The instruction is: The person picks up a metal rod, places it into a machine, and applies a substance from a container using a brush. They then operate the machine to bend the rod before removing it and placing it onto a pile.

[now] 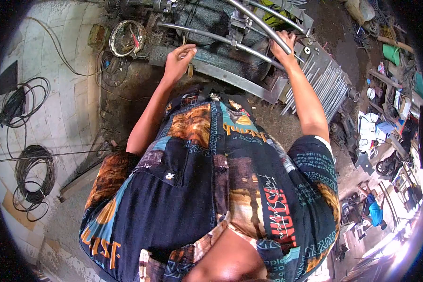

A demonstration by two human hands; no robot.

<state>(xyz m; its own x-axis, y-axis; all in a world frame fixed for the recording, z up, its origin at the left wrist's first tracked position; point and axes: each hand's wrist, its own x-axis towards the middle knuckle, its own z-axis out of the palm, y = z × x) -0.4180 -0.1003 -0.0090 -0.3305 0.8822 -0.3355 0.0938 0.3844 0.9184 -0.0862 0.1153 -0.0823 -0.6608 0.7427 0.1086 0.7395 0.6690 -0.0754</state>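
Note:
My left hand (178,62) is raised over the near rail of a greasy metal machine (211,42), its fingers curled together. A small brownish ring-shaped part (190,71) is just beside it; whether the fingers hold anything cannot be made out. At the machine's right end, my right hand (283,46) has its fingers bent behind a shiny metal bar (263,26). What those fingers grip is hidden. A second long bar (207,35) runs across the machine between my hands.
Many thin metal rods (317,87) lie in a pile to the right of the machine. A round metal ring-like container (126,38) stands at its left. Coiled cable (34,171) lies on the left floor. Clutter fills the right side, where another person (375,210) is far off.

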